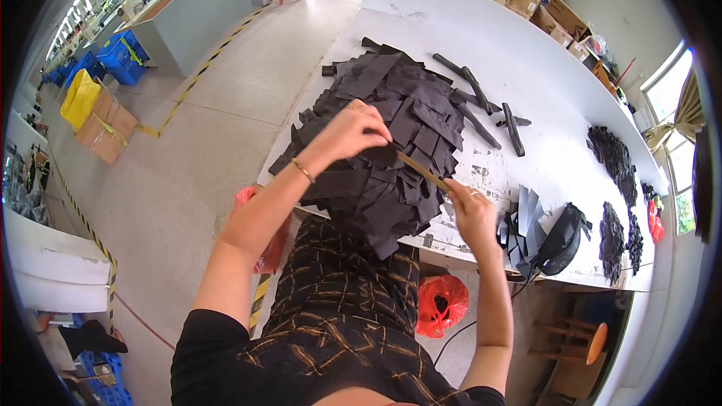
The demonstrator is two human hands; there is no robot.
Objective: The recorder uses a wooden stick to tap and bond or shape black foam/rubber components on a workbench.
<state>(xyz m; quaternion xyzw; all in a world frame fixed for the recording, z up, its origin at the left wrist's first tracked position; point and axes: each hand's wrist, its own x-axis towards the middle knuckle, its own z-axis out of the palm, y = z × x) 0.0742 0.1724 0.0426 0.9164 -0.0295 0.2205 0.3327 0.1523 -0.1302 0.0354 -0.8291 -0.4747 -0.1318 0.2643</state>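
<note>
Your left hand (359,129) is over the big pile of black cloth strips (410,101), with its grip pinched on a small black piece (384,155). That piece hangs right at your thumb and fingertips. Your right hand (474,214) has its grip wrapped around one end of a thin tan stick (425,171). The stick slants up and left, and its other end meets the black piece; you cannot tell if it goes inside.

The pile sits at the left part of the white counter (560,139), and some strips poke out past the near edge. Black rolls (480,89) lie between the pile and the far edge. By the near edge, to the right of your right hand, are flat dark pieces (526,218) and a round-backed black pouch (562,240).
</note>
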